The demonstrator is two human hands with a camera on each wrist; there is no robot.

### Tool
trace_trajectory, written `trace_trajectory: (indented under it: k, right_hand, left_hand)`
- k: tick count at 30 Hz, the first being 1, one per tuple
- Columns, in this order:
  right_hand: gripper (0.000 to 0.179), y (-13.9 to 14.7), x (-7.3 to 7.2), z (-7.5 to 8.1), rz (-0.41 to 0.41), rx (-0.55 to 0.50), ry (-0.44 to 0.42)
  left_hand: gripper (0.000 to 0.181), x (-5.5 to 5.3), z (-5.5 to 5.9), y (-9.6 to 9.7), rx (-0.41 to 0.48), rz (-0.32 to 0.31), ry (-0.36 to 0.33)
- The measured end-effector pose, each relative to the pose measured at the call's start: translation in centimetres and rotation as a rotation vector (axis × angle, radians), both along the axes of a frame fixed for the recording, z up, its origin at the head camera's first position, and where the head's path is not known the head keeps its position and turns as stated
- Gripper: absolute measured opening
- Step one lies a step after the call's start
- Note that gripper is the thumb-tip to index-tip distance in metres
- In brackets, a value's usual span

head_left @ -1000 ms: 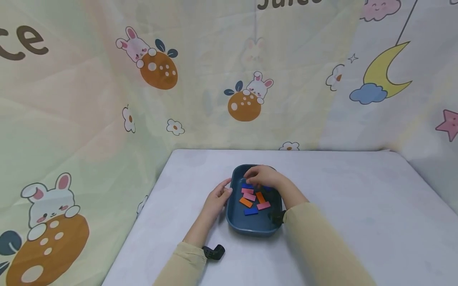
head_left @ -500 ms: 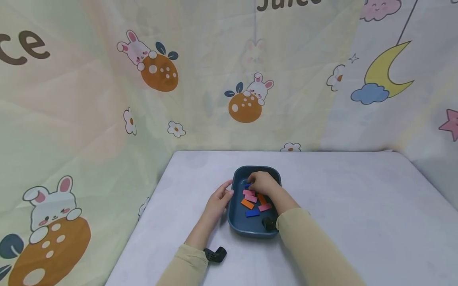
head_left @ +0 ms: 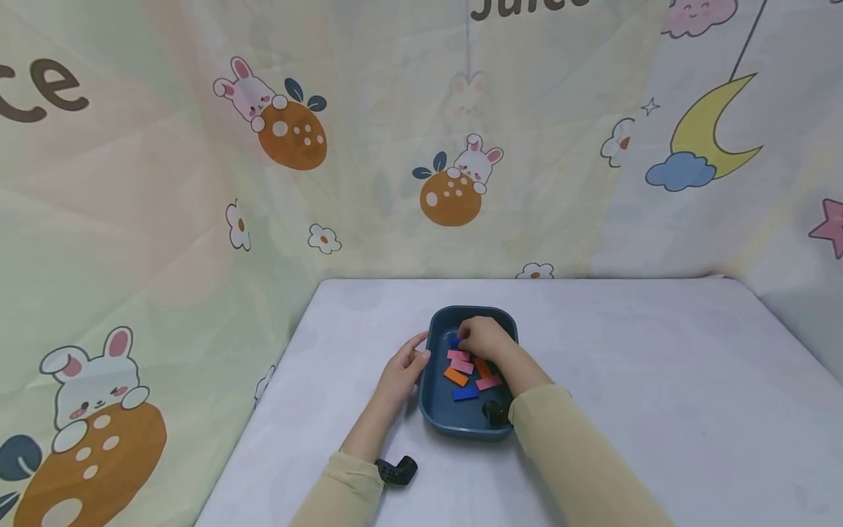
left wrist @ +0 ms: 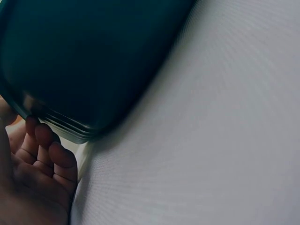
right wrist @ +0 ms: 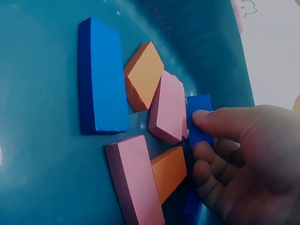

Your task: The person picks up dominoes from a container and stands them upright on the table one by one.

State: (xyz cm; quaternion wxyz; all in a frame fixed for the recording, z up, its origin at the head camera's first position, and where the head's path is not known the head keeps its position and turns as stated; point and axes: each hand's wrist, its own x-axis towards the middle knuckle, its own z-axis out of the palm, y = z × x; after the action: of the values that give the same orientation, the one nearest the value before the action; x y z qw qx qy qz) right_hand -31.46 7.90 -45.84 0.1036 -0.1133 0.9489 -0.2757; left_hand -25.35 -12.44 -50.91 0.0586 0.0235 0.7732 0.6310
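A dark blue-green tray [head_left: 435, 421] holds several loose rectangular blocks. My right hand [head_left: 486, 338] is inside its far part, fingers bent, pinching a blue block [right wrist: 198, 129] between thumb and fingertips in the right wrist view. Near that hand lie pink blocks [right wrist: 166, 110] and an orange block [right wrist: 144, 77]. A second blue block [head_left: 465, 394] is closer to the tray's near end. My left hand [head_left: 399, 369] rests against the outside of the tray's left wall; in the left wrist view its relaxed fingers [left wrist: 63, 154] touch the wall below the rim.
The tray stands on a white-covered table [head_left: 626, 380]. A printed curtain [head_left: 369, 146] with rabbits and oranges hangs behind and to the left. Another pink block [right wrist: 136, 180] and an orange block [right wrist: 169, 173] lie together inside the tray, with part of another blue block [right wrist: 192, 208] beside them.
My right hand has lowered into the tray from its far rim and now pinches the blue block. The left hand stays at the tray's left wall.
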Motion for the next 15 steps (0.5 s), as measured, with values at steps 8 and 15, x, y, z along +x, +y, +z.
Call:
trace_trajectory:
  k: [8, 15]
  right_hand:
    - [0.015, 0.1, -0.2, 0.4, -0.011, -0.043, 0.012]
    - [0.013, 1.1, 0.4, 2.8, 0.004, -0.089, 0.059]
  left_hand:
    - [0.045, 0.0, -0.1, 0.0, -0.001, -0.002, 0.005]
    - [0.045, 0.1, 0.0, 0.1, -0.007, 0.007, 0.004]
